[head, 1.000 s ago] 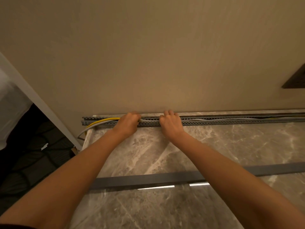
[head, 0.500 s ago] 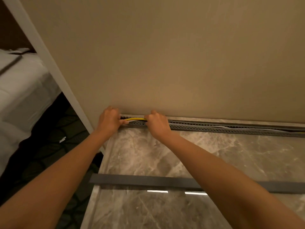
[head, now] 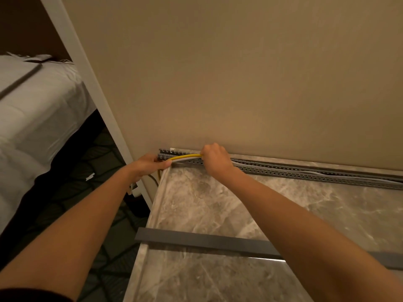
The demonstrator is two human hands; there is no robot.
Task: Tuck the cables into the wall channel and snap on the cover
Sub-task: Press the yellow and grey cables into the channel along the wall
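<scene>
A grey slotted wall channel runs along the foot of the beige wall, on the back of a marble counter. A yellow cable and a white cable arch out of its left end. My left hand pinches both cables at the channel's left end. My right hand grips them a little to the right, pressing them at the channel. More white cable lies inside the channel to the right. The long grey cover strip lies loose across the counter, nearer me.
The counter's left edge drops to a dark patterned floor. A bed with white linen stands at the left beyond a white wall edge. Cable ends hang down past the counter's corner.
The view and both hands have shifted left along the channel to its left end. The cables between my hands now bow up out of the channel.
</scene>
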